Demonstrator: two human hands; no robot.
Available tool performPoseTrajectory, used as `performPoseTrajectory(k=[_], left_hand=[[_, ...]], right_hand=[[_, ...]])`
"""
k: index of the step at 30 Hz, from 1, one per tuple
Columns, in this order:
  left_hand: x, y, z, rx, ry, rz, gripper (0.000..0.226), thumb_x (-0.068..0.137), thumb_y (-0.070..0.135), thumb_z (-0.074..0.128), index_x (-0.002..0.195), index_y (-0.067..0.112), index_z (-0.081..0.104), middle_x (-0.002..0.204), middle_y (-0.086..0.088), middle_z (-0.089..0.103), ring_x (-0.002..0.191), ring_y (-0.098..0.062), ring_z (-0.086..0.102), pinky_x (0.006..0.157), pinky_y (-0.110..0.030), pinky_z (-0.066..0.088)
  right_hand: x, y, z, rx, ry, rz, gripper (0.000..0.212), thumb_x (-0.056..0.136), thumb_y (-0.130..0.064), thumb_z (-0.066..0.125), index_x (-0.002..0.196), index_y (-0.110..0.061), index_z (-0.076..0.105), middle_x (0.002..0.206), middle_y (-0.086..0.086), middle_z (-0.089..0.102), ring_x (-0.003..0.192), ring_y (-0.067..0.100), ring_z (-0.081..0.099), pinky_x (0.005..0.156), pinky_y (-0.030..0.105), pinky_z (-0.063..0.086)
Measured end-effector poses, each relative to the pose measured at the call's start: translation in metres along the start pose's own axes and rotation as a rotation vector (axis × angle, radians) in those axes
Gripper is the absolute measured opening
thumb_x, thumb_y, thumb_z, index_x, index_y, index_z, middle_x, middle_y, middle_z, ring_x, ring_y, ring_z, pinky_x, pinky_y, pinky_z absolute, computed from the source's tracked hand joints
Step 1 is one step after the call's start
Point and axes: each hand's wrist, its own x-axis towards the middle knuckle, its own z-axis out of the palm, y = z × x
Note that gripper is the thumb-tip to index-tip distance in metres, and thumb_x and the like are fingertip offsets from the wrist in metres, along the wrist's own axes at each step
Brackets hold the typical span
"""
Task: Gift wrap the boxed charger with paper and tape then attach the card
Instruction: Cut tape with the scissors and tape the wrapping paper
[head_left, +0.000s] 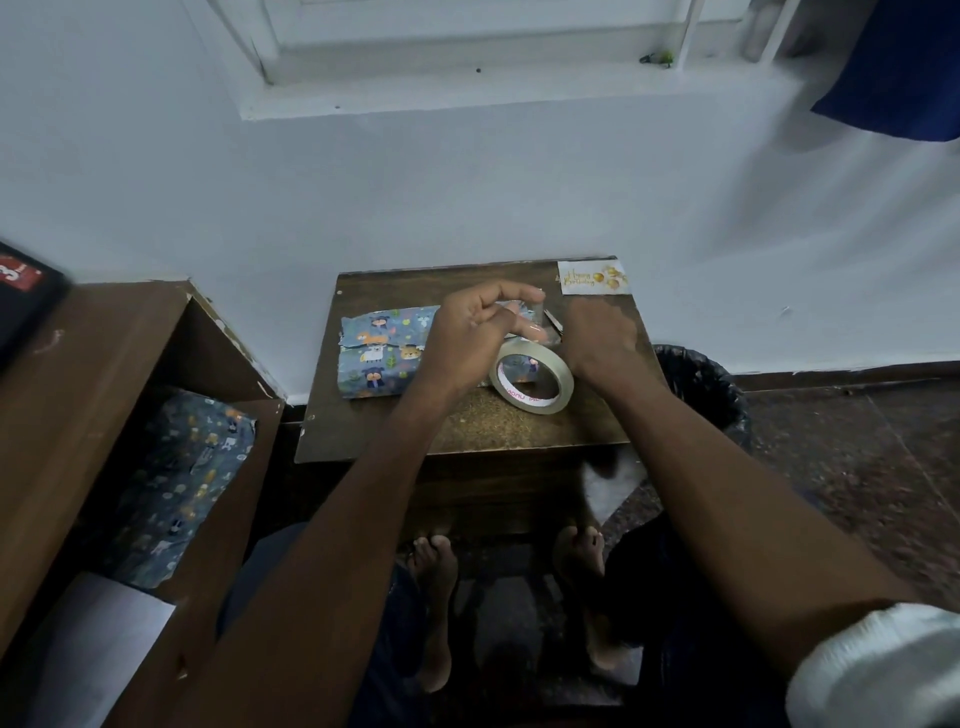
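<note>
our left hand (470, 327) hovers above the table (467, 426) with its fingers curled, pinching one end of a clear strip of tape (535, 317), and our right hand (597, 338) meets it from the other side, knuckles up; we cannot tell exactly how its fingers hold the strip, though something thin and metallic pokes out beside them. just below both hands the tape roll (532, 383) stands tilted on the table, near its middle. to the left of it, partly under our left wrist, lies the boxed charger (379, 353), already covered in blue paper printed with cartoon animals. the card (592, 278), white with gold lettering, sits flat at the table's far right corner, apart from the parcel. a dark waste bin (701, 384) stands on the floor to the right of the table, and more of the same wrapping paper (182, 483) lies in the open wooden shelf (93, 364) on our left.
</note>
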Motion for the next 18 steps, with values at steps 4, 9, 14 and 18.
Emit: performPoseTrajectory(k=[4, 9, 14, 18], left_hand=[[-0.006, -0.001, -0.002, 0.004, 0.016, -0.005, 0.027, 0.101, 0.004, 0.058, 0.116, 0.016, 0.077, 0.083, -0.008, 0.081, 0.09, -0.02, 0.079, 0.093, -0.039, 0.058], [-0.015, 0.002, -0.003, -0.007, 0.032, -0.014, 0.029, 0.099, 0.002, 0.058, 0.116, 0.016, 0.077, 0.083, -0.008, 0.081, 0.089, -0.019, 0.079, 0.084, -0.023, 0.056], [-0.019, 0.001, -0.007, -0.001, 0.07, -0.034, 0.029, 0.098, 0.002, 0.06, 0.115, 0.018, 0.077, 0.083, -0.007, 0.081, 0.091, -0.019, 0.079, 0.086, -0.024, 0.056], [-0.02, 0.001, -0.011, 0.001, 0.087, -0.029, 0.029, 0.096, 0.001, 0.064, 0.114, 0.017, 0.078, 0.083, -0.006, 0.082, 0.089, -0.018, 0.079, 0.088, -0.029, 0.057]], right_hand=[[-0.008, -0.005, -0.001, -0.101, -0.011, -0.037, 0.023, 0.098, -0.014, 0.065, 0.12, -0.01, 0.07, 0.122, 0.012, 0.069, 0.114, 0.033, 0.068, 0.076, 0.038, 0.049], [-0.021, -0.015, -0.002, -0.257, 0.025, -0.066, 0.016, 0.1, -0.009, 0.063, 0.113, -0.011, 0.072, 0.11, 0.008, 0.071, 0.101, 0.025, 0.07, 0.063, 0.035, 0.045], [-0.027, -0.02, 0.0, -0.335, 0.063, -0.142, 0.012, 0.101, -0.007, 0.061, 0.102, -0.013, 0.072, 0.096, 0.002, 0.07, 0.093, 0.021, 0.072, 0.059, 0.032, 0.043], [-0.025, -0.016, 0.003, -0.305, 0.068, -0.141, 0.012, 0.1, -0.006, 0.064, 0.111, -0.007, 0.068, 0.106, 0.007, 0.072, 0.095, 0.023, 0.073, 0.061, 0.031, 0.047]])
